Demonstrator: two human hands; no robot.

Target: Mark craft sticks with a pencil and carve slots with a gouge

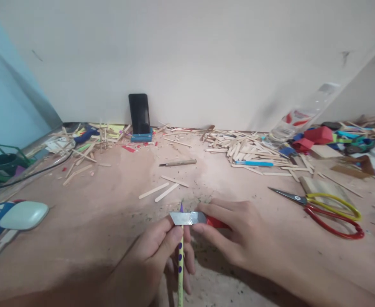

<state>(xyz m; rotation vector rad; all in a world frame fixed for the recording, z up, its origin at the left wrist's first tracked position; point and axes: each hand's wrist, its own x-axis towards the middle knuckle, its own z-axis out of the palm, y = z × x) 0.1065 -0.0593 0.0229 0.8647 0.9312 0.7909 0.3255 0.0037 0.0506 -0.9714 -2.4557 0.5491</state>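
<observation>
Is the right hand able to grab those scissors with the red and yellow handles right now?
Probably not right away. The right hand is busy holding a red-handled knife against the pencil in the left hand. The scissors lie close on its right with bare table between, so the path looks free.

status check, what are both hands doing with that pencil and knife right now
Left hand grips pencil, tip up. Right hand holds knife, blade flat across pencil tip. Loose sticks and scissors nearby, apart from hands.
</observation>
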